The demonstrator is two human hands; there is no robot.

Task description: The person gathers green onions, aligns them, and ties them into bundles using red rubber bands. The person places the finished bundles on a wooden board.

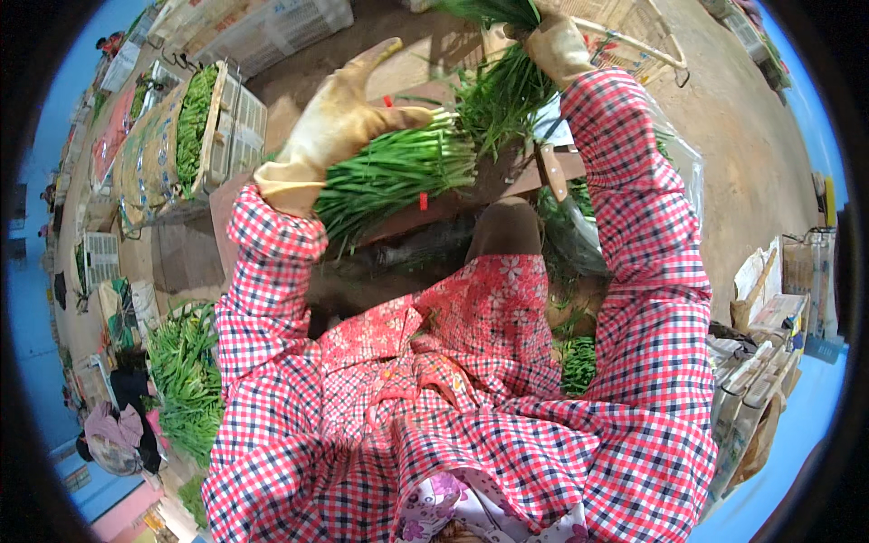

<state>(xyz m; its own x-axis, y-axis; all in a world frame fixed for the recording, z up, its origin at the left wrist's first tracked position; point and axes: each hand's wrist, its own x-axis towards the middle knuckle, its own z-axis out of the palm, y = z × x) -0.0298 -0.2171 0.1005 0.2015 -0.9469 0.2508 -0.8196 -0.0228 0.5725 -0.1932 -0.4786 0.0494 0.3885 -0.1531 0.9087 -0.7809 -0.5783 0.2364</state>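
Note:
My left hand (339, 112), in a pale stained glove, has its fingers spread. Its thumb reaches over a thick bundle of garlic chives (400, 163), whose pale cut ends point right; whether it touches them I cannot tell. At the top, my gloved right hand (558, 51) grips a bunch of green leaves (492, 9), partly cut off by the picture's edge. Loose, tangled greens (509, 91) hang or lie below that hand. A knife with a wooden handle (553, 171) lies close to my right forearm, its blade partly hidden. Red tape (423, 201) shows beside the bundle.
A plastic basket (631, 34) stands at the top right. Crates with wrapped greens (193, 129) are on the left. More leafy greens (183, 373) lie at lower left. A clear plastic bag (584, 234) sits near my knee (509, 227). Stacked crates (753, 387) stand at right.

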